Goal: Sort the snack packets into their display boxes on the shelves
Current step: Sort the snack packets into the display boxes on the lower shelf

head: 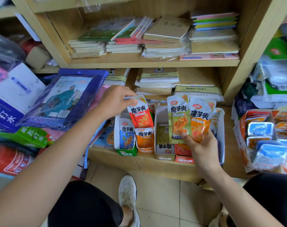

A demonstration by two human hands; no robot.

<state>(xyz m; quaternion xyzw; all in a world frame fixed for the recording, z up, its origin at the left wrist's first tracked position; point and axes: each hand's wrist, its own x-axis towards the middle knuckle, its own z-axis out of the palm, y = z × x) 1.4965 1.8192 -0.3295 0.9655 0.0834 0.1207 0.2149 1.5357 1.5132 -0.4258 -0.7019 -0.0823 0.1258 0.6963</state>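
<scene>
- Where the wooden shelf unit (155,62) fills most of the view, its upper board carries stacks of notebooks (164,36); the level below holds more paper pads
- A blue raincoat pack (65,99) lies tilted over cartons at the left, just beside the left forearm
- On the lowest ledge stands a row of display boxes, touching side by side: a green box (126,152) with a blue packet upright in it; an orange box (145,150); a gold box (165,157); a red box (183,158); a taller white box wall (221,128) closes the row on the right
- A white shoe (128,190) rests on the tiled floor below the ledge
- The left hand (113,100) pinches the top corner of a red packet (141,113); the packet hangs tilted above the green and orange boxes, its lower end just over the orange one
- The right hand (201,145) grips two packets fanned upright above the gold and red boxes: a gold packet (178,118) in front, under the thumb; an orange packet (200,118) overlapped by it
</scene>
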